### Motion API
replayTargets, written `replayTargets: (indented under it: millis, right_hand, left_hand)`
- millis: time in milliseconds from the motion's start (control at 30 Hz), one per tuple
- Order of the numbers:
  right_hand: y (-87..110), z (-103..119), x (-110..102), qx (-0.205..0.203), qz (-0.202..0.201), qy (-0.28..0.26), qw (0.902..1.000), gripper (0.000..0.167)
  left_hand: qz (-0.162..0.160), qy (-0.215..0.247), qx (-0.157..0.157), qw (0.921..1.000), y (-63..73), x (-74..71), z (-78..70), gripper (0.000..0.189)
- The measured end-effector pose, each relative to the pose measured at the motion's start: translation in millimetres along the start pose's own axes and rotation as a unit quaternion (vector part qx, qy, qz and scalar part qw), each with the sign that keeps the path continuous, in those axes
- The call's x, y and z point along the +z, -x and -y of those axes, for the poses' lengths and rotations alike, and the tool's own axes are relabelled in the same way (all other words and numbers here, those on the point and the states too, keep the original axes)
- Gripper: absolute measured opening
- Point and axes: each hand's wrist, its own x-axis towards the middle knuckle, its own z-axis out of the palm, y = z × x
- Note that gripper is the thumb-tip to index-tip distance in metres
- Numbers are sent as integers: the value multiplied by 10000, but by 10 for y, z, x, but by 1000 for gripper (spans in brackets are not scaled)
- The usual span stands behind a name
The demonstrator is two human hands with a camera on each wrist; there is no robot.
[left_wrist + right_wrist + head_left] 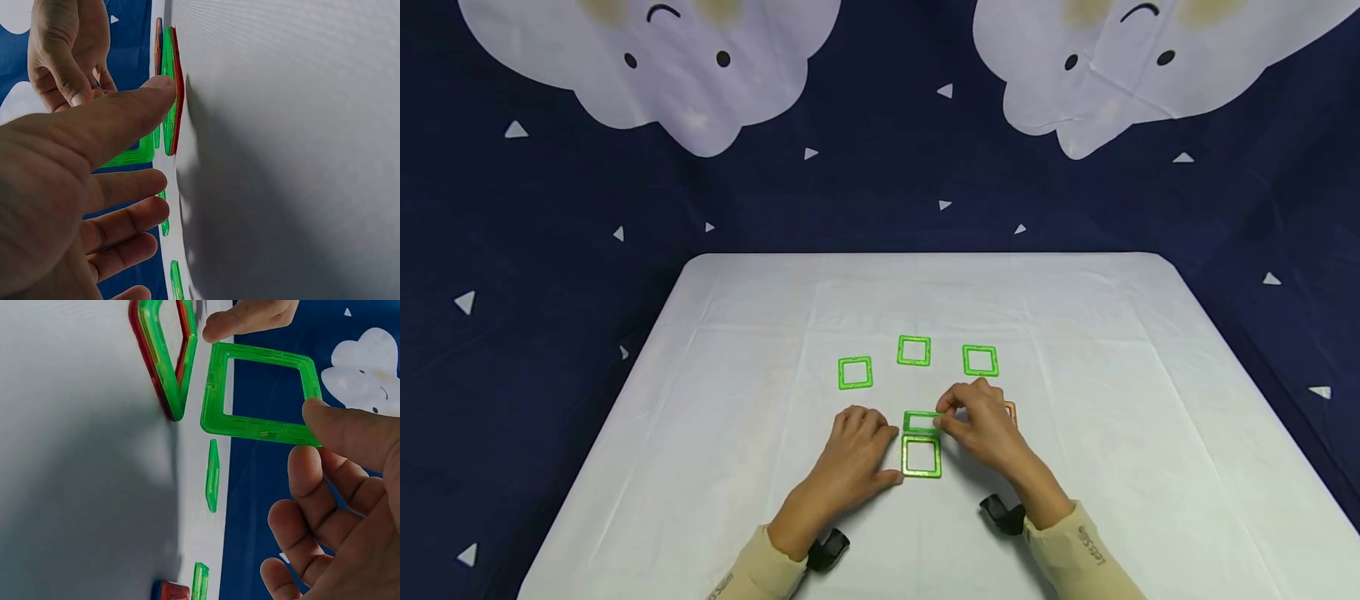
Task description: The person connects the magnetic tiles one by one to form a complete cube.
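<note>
My right hand [988, 429] pinches a green square magnetic tile [269, 432] at one corner, between thumb and fingers. The tile stands tilted up at the far edge of a flat green tile [921, 474]. A red layer [178, 106] shows beneath that flat tile in the left wrist view. Beside the pair, on the left, lies my left hand [853, 458] with loosely spread fingers. Its thumb [134, 109] is right at the flat tile's near left corner, and its index fingertip is close to the held tile's left side.
Farther back on the white table [715, 400] lie three green square tiles: left [855, 386], middle [914, 338] and right [980, 347]. An orange-edged tile [1012, 411] is partly hidden behind my right hand. Dark blue cloth [880, 183] hangs beyond the table.
</note>
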Motion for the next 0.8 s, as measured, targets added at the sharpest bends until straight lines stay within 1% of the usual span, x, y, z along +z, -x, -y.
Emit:
replayTargets:
  millis: [200, 467, 800]
  right_hand:
    - [6, -7, 39, -156, 30, 37, 9999, 17]
    - [8, -15, 68, -169, 24, 45, 9998, 17]
    - [-8, -8, 84, -301, 46, 86, 9995, 17]
  left_hand:
    - [-46, -11, 30, 10000, 14, 9, 6, 54]
    - [-18, -119, 117, 9999, 13, 20, -18, 50]
    - [-216, -360, 158, 9990, -15, 41, -54, 46]
